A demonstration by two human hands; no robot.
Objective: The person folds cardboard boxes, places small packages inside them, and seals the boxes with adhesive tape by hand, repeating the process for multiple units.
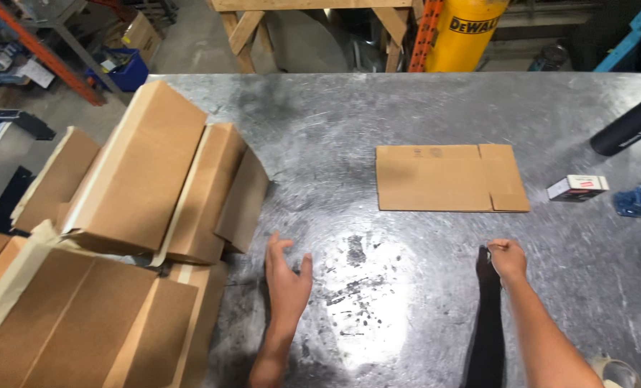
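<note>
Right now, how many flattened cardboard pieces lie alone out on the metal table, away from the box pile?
1: the flat cardboard piece lies beyond the right hand. The box pile at left may hide others.

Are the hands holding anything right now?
Nothing clear. The left hand is open and empty above the metal table. The right hand is curled in a fist; whether it pinches something small cannot be told.

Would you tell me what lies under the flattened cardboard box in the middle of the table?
The flattened cardboard box lies flat on the bare metal table, which shows all around its edges. Anything beneath it is covered and cannot be seen.
</note>
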